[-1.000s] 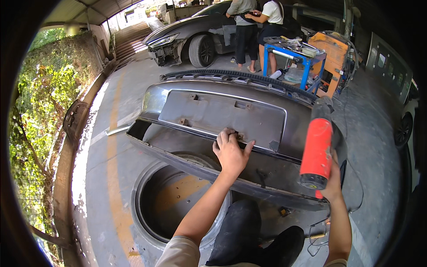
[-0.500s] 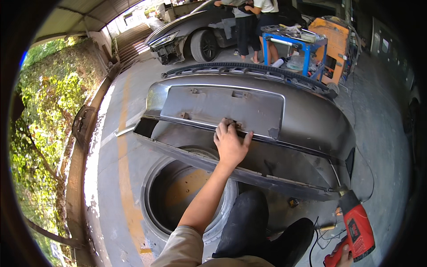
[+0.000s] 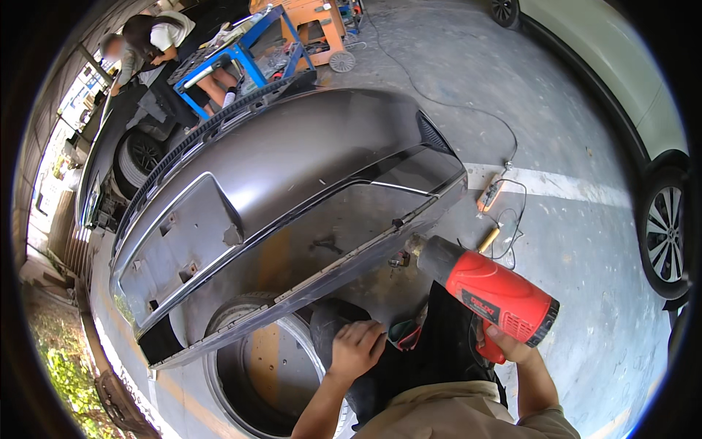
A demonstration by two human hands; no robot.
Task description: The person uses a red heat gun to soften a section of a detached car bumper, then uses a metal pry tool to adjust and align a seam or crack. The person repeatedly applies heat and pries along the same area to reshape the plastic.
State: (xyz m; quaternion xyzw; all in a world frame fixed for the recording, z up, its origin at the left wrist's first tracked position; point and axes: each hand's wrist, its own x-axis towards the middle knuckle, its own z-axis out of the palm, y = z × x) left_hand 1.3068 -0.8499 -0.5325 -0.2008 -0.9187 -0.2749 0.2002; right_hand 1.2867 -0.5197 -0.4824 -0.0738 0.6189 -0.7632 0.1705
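right hand: wrapped around heat gun handle
left hand: fingers curled, over dark trouser leg; anything inside, can't tell
heat gun: red and black, in right hand, nozzle pointing up-left near bumper's lower edge; contact, can't tell
bumper: dark grey, across the middle, ahead of both hands
tire: flat on floor, left of left hand
floor: grey, scuffed; white line, power strip, yellow-handled tool, loose cord
desk: blue frame, tools piled on top, beyond bumper, beside orange cabinet
room: roofed work area, greenery lower left
hidden: tire's far side behind bumper; red-handled tool by legs, partly covered, kind unclear
cut off: pale car at right edge
counts: 1 heat gun, 1 bumper, 1 tire, 1 desk, 2 cars, 2 people beyond
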